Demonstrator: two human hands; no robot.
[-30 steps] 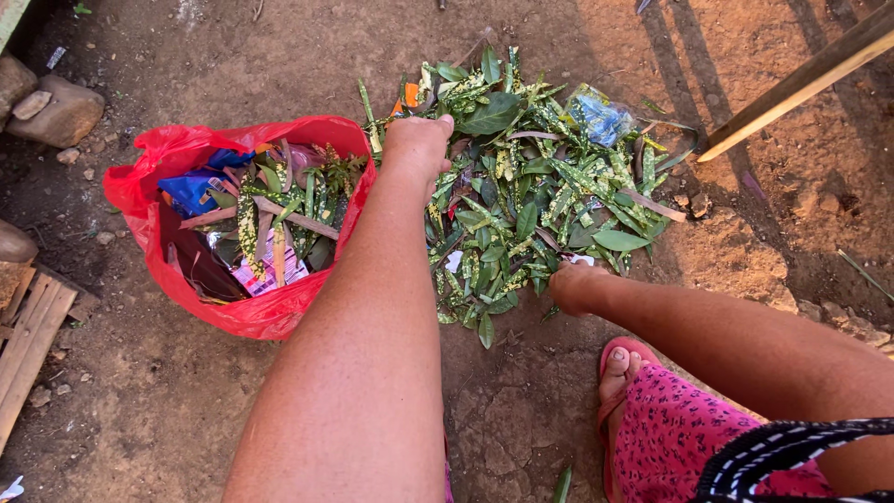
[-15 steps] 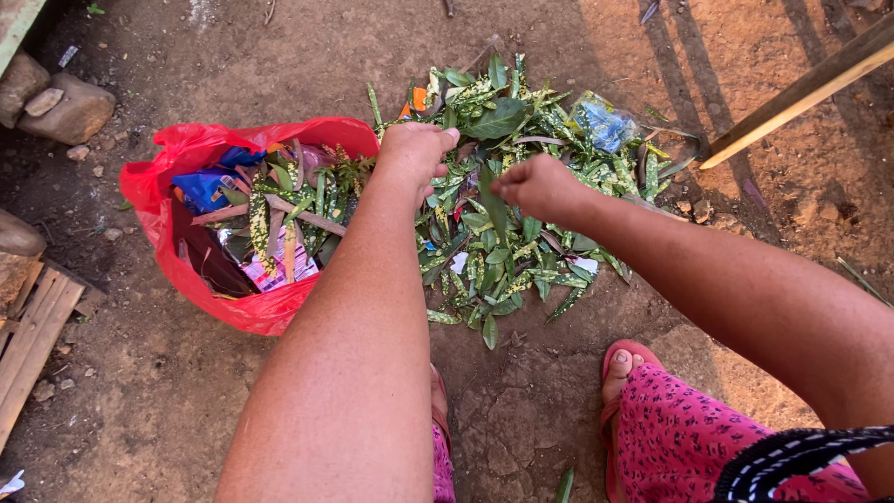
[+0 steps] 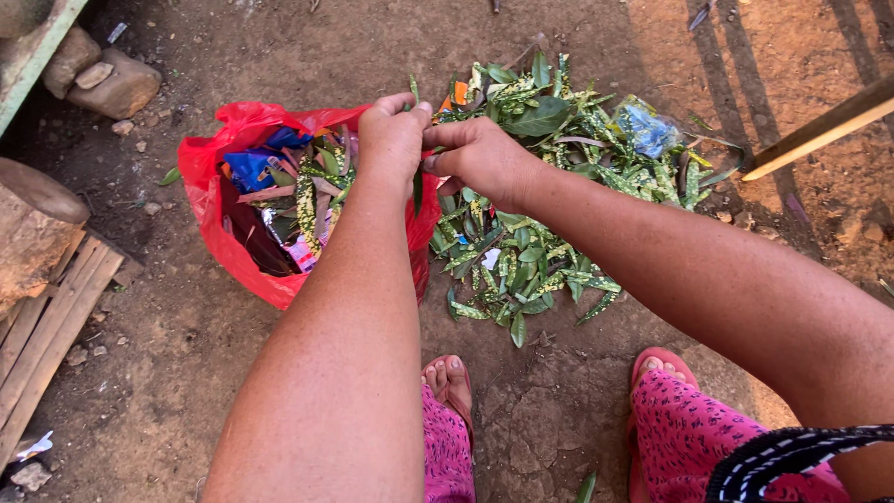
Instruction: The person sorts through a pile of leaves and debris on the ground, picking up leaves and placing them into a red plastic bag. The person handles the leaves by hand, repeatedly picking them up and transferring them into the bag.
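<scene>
A red plastic bag (image 3: 244, 265) lies open on the dirt, partly filled with leaves and colourful wrappers. My left hand (image 3: 393, 140) grips the bag's right rim, holding its mouth open. My right hand (image 3: 477, 158) is right beside it, fingers pinched at the same rim edge; a thin green leaf (image 3: 418, 191) hangs between the two hands. Just right of the bag spreads a pile of green speckled leaves (image 3: 535, 219) mixed with a blue plastic scrap (image 3: 648, 129).
A wooden stick (image 3: 819, 129) slants in from the right edge, its tip near the pile. Stones (image 3: 102, 79) lie at the top left, with a log (image 3: 33, 228) and wooden slats (image 3: 42, 321) at the left. My feet in pink sandals (image 3: 452, 391) stand below.
My right hand rose from the ground at the pile's near edge, crossed over the leaves and came up beside my left hand at the bag's rim. The left hand stayed on the rim.
</scene>
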